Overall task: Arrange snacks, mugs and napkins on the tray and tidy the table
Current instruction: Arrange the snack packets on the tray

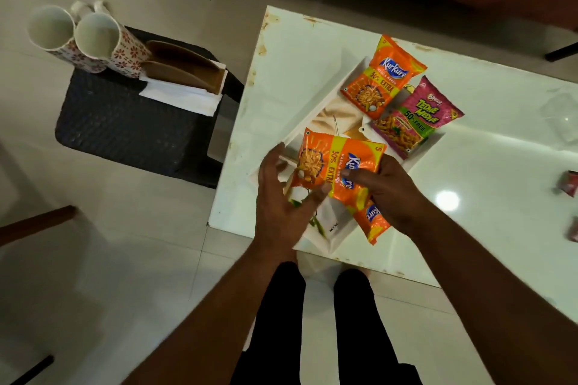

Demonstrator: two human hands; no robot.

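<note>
Showing, from the left: two white ceramic mugs with red flower print (103, 40) and one pile of white paper napkins (181, 95), both on a black woven stool (125, 128), well apart from the tray. Left hand (281, 197): fingers straight and spread, thumb at the edge of the held orange foil snack packet (334, 162). Right hand (394, 194): fingers and thumb clamped on that packet's right half, above the tray's near end. Packets judged light, crinkly, slippery, with brittle contents; best pinched at a sealed edge, not squeezed. Count: three orange packets (one held, a second orange packet (373, 222) under the right hand, a third orange packet (380, 78) at the far end) and one pink foil snack packet (413, 117), on the white rectangular tray (420, 151) on the glossy white surface (469, 228).
</note>
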